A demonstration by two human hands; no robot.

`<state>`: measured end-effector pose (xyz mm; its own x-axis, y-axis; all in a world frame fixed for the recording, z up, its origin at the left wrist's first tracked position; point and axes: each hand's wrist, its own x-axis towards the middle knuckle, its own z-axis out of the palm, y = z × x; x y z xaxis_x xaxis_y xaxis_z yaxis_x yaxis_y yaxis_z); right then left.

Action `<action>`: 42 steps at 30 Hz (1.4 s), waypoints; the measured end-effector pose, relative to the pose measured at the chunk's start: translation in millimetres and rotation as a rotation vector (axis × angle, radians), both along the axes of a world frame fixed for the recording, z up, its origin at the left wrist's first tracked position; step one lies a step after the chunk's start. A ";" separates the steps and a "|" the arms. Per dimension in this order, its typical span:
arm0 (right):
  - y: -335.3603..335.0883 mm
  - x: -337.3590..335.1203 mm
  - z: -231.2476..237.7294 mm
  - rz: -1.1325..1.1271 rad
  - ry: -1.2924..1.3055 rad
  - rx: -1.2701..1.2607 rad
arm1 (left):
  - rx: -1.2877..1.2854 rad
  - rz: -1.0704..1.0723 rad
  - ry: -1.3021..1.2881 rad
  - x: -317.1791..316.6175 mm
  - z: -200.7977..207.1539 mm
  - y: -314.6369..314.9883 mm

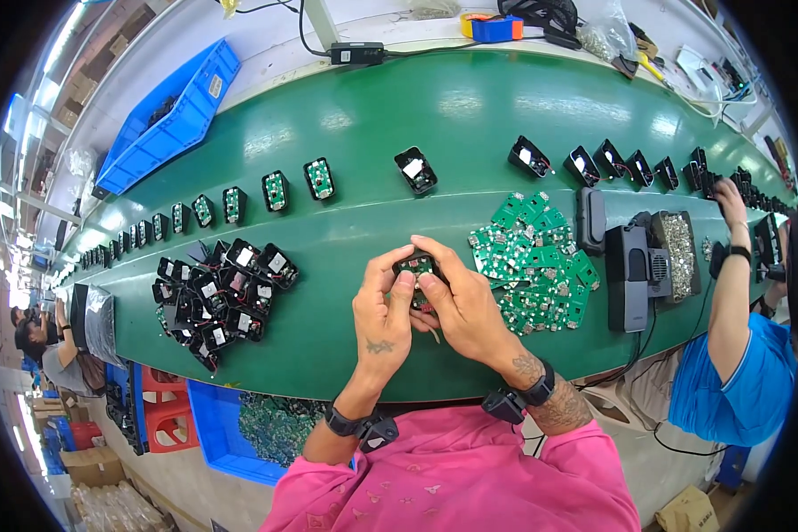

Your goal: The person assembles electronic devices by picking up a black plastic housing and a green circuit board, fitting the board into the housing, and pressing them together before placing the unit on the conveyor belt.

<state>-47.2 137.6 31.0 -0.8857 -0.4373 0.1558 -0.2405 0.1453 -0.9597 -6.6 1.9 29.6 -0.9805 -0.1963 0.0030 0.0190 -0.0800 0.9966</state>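
Between my two hands is a small black plastic housing with a green circuit board inside it. My left hand grips its left side and my right hand its right side, both closed, thumbs on the board. The fingers hide much of the housing; a thin wire end shows below it. Close to my right hand lies a loose pile of green circuit boards. Left of my left hand is a heap of black housings with white parts and wires inside. A single black housing stands beyond my hands.
A row of housings with boards runs left along the green table; other housings run right. Grey-black devices and a tray of small metal parts stand right, near a co-worker's arm. Blue bins sit left.
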 end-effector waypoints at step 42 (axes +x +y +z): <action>-64.1 -43.1 28.4 -0.095 0.107 -0.089 | -0.073 0.207 0.192 -45.9 33.3 -39.2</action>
<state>-90.3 73.4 59.4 -0.8989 -0.3323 0.2856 -0.3311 0.0880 -0.9395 -52.6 -37.3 62.9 -0.8996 -0.3850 0.2063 0.2166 0.0169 0.9761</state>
